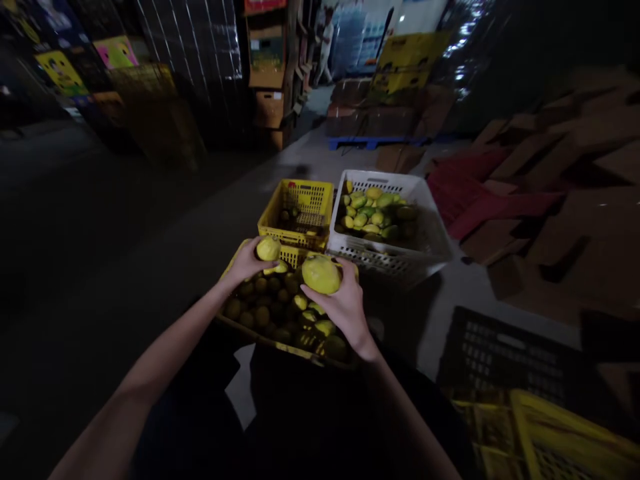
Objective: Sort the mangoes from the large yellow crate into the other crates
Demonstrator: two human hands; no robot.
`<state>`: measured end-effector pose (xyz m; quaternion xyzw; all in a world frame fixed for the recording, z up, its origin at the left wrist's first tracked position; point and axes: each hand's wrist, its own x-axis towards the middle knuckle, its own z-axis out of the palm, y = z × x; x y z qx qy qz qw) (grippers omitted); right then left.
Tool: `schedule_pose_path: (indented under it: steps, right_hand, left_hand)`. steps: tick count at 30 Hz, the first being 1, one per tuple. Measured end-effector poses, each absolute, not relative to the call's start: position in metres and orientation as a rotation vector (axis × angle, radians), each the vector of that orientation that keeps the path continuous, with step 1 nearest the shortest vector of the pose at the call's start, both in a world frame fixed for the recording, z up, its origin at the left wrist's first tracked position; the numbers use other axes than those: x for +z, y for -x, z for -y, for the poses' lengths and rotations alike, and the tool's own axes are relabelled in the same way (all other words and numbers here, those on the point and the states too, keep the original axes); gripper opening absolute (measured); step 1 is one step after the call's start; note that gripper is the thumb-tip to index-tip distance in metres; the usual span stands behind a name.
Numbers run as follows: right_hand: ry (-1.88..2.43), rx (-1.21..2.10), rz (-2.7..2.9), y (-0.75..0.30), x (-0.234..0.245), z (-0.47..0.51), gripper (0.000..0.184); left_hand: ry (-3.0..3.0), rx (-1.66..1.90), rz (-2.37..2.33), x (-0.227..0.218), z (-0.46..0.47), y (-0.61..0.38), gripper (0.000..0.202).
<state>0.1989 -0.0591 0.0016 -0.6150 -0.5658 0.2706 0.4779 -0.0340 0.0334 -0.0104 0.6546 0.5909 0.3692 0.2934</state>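
Head view: my left hand (244, 263) clamps small fruit (269, 249), 11 o'clock; right hand (349, 303) clamps larger fruit (321, 275), 1 o'clock. Likely firm, bruisable; I'd cup mid-body.

Hands (347, 303) could pass above the white crate (431, 225) (side-on, it blocks).

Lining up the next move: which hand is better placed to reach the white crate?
Probably the right hand. It holds a larger yellow fruit on the side nearer the white crate. The left hand holds a smaller-looking yellow fruit farther away, toward the left side of the near yellow crate.
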Motion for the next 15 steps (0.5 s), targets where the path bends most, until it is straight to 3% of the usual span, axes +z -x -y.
schedule_pose_path:
  steps: [3, 7, 15]
  right_hand:
    - [1.396, 0.603, 1.352, -0.198, 0.005, 0.061, 0.074]
    - [1.281, 0.657, 1.268, -0.203, 0.008, 0.062, 0.062]
    - [1.082, 1.192, 0.866, -0.181, 0.001, 0.059, 0.049]
  left_hand:
    - [-1.521, 1.234, -1.260, 0.015, -0.001, 0.020, 0.071]
    - [-1.139, 1.458, -1.053, 0.011, 0.020, 0.007, 0.076]
    - [-0.925, 1.293, -0.946, -0.002, 0.034, -0.001, 0.060]
